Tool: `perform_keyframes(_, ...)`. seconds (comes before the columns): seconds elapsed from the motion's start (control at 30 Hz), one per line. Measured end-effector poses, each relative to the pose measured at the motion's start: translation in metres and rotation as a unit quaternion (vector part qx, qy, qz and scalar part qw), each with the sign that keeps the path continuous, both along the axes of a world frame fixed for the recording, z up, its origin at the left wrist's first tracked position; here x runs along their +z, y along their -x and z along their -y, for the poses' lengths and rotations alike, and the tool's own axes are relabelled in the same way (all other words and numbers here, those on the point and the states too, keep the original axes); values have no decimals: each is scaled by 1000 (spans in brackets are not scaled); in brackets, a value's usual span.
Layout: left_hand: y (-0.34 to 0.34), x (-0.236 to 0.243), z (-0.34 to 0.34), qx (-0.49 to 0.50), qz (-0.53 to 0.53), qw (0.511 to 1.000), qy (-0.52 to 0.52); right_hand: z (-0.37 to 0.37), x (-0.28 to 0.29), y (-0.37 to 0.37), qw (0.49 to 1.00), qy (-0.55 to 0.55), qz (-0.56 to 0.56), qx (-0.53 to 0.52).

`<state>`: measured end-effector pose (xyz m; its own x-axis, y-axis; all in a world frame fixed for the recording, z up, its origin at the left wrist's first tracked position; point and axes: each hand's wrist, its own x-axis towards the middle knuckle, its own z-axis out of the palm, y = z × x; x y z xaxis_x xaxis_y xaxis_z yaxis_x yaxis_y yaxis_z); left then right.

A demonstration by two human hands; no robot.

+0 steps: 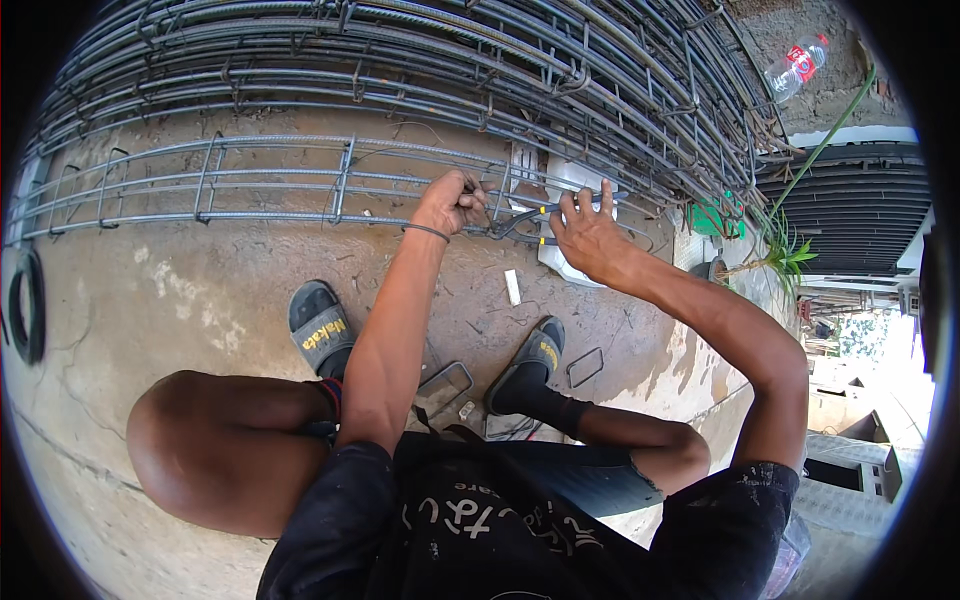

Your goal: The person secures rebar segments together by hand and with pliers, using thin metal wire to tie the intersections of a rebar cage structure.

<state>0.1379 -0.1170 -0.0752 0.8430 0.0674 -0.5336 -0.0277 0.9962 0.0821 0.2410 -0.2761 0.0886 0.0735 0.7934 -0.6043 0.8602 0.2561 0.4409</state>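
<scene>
A long, narrow rebar cage (342, 180) of ribbed rods and square stirrups lies across the ground in front of me. My left hand (452, 206) is closed in a pinch at the cage's near rods; whatever is between its fingertips is too small to make out. To its right, my right hand (590, 236) holds dark-handled pincers (524, 216) with yellow bands. Some of its fingers are lifted from the upper handle. The pincers' jaws point left, at the near rod just beside my left hand. Beneath the cage there, a white object (565, 264) rests on the ground.
Stacked rebar cages (450, 60) fill the far side. Loose wire stirrups (585, 367) and a small white block (512, 287) lie near my sandalled feet. A black ring (28, 305) is at far left; a plastic bottle (797, 68) and potted plant (790, 256) are at right.
</scene>
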Motion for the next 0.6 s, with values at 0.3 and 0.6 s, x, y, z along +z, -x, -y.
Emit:
perform_keyframes(0.3,3,-3,-1,10,-1,1000,-11,12,-4,-12,1000,11,3,-11)
perform_keyframes(0.6,-4,-10,-3,10,9,1000,25,18,-13,-16,997,-64,-42,-28)
